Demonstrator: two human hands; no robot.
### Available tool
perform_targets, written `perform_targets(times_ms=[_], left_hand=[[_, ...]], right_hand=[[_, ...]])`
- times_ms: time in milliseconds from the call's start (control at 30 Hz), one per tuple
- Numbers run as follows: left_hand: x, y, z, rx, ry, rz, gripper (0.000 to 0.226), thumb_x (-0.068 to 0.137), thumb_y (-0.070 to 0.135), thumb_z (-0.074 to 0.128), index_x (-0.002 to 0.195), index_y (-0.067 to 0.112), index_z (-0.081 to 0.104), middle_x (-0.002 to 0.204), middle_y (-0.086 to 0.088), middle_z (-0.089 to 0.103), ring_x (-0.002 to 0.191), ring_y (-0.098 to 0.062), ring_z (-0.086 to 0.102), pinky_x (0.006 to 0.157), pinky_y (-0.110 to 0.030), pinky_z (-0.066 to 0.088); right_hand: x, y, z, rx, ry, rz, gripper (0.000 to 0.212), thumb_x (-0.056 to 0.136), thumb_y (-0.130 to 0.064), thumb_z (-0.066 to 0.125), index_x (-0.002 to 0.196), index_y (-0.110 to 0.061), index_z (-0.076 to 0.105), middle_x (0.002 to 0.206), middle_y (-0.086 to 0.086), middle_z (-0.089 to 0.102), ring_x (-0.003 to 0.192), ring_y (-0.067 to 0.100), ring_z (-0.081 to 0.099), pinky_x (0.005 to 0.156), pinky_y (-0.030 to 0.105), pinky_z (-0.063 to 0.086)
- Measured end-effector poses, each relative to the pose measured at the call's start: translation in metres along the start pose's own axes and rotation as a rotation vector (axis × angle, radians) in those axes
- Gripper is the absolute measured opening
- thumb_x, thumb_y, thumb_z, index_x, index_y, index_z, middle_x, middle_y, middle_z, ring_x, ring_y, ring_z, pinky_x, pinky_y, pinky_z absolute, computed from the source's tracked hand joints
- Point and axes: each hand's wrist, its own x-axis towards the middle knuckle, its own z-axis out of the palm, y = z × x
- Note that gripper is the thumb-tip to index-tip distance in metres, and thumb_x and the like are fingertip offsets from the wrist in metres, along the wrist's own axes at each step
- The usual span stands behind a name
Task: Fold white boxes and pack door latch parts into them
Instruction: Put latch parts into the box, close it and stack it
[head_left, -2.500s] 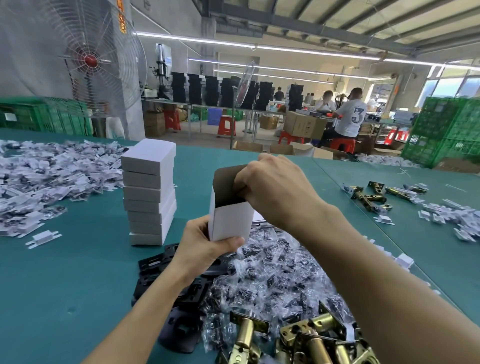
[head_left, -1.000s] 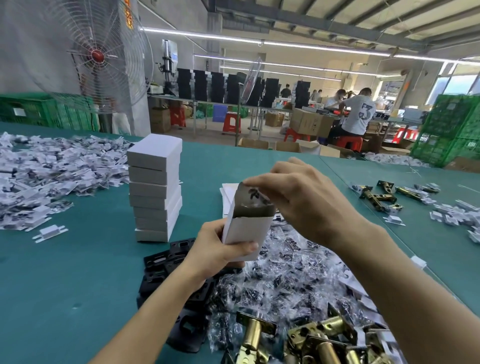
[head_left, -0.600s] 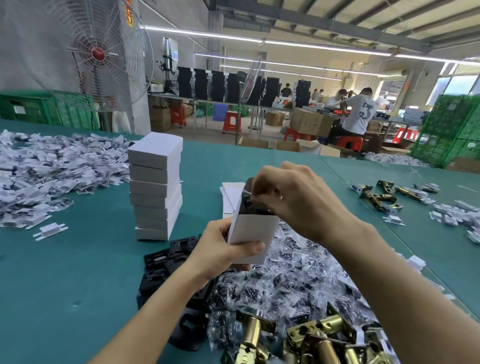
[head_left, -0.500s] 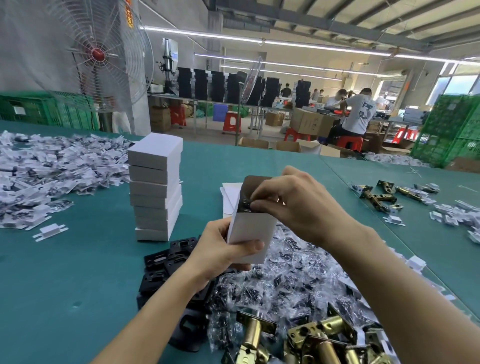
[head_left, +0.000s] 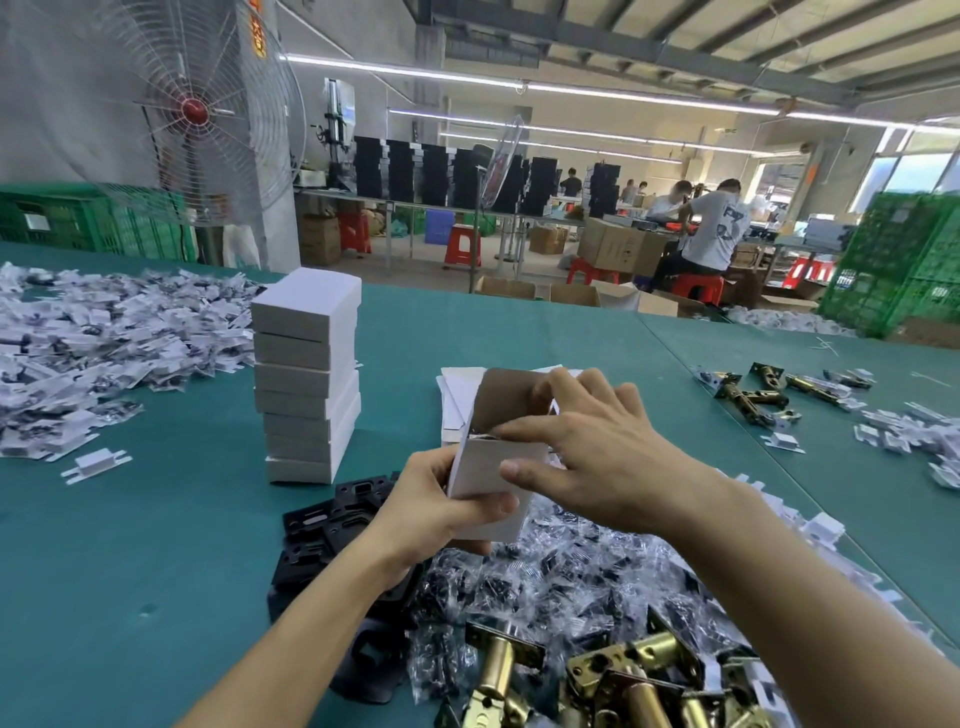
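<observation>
- The left hand (head_left: 441, 514) still gripped the white box (head_left: 475, 467) upright, thumb across its front, above the pile of clear bagged packets (head_left: 561, 571) on the table (head_left: 130, 545).
- Half a second before, the right hand (head_left: 602, 457) had its fingertips bunched at the mouth of the box. It had since loosened, with fingers stretched out and spread, the forefinger lying along the open top edge and the thumb pressed on the front panel.
- The brown-lined flap (head_left: 506, 400) stood up behind the fingers, not yet tucked in.
- The stack of closed white boxes (head_left: 306, 379) stood unchanged to the left. The black plates (head_left: 332, 525) and brass latches (head_left: 623, 680) lay where they had been.
</observation>
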Motion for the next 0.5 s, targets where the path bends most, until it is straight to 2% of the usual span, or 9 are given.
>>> perform_targets(times_ms=[67,200,300,400,433,500], left_hand=[[0.0,-0.002,0.002,0.02,-0.028,-0.002,0.032,0.072,0.019,0.084,0.104,0.021,0.076,0.092,-0.009,0.074,0.08,-0.025,0.072,0.06,-0.04,0.06],[0.002,-0.002,0.002,0.019,-0.009,0.017,0.031,0.072,0.018,0.083,0.102,0.019,0.077,0.093,-0.01,0.073,0.082,-0.022,0.071,0.062,-0.041,0.06],[0.002,-0.002,0.001,-0.009,0.014,0.007,0.032,0.069,0.019,0.084,0.1,0.02,0.077,0.097,-0.011,0.075,0.084,-0.024,0.073,0.064,-0.045,0.061],[0.003,-0.003,-0.001,-0.031,0.023,0.008,0.033,0.068,0.018,0.085,0.1,0.021,0.077,0.098,-0.012,0.075,0.084,-0.026,0.074,0.066,-0.047,0.062],[0.003,-0.003,-0.001,-0.045,0.016,0.01,0.033,0.069,0.019,0.085,0.101,0.02,0.077,0.099,-0.013,0.075,0.084,-0.027,0.073,0.065,-0.046,0.061],[0.003,-0.004,0.0,-0.076,0.001,0.019,0.032,0.071,0.02,0.083,0.102,0.021,0.077,0.101,-0.013,0.076,0.086,-0.026,0.073,0.068,-0.041,0.06]], right_hand=[[-0.001,0.001,0.004,-0.009,-0.031,0.0,0.042,0.094,-0.063,0.04,0.133,-0.052,0.051,0.121,-0.007,0.036,0.113,0.018,0.031,0.091,0.038,0.022],[-0.005,0.005,0.013,0.072,0.057,-0.03,0.039,0.098,-0.049,0.047,0.136,-0.046,0.05,0.11,-0.011,0.046,0.106,0.016,0.037,0.083,0.035,0.022],[-0.006,0.01,0.02,0.208,0.243,-0.079,0.041,0.095,-0.034,0.06,0.136,-0.036,0.055,0.117,-0.011,0.057,0.109,0.014,0.046,0.09,0.037,0.032],[-0.009,0.016,0.031,0.381,0.537,-0.075,0.035,0.086,-0.02,0.074,0.12,-0.024,0.066,0.115,-0.004,0.056,0.11,0.015,0.052,0.093,0.032,0.043],[-0.009,0.018,0.035,0.46,0.6,-0.046,0.035,0.084,-0.019,0.077,0.117,-0.025,0.067,0.115,-0.004,0.055,0.109,0.012,0.054,0.091,0.028,0.046],[-0.012,0.021,0.045,0.703,0.601,0.012,0.041,0.082,-0.018,0.08,0.117,-0.033,0.064,0.119,-0.008,0.056,0.109,0.007,0.057,0.084,0.024,0.053]])
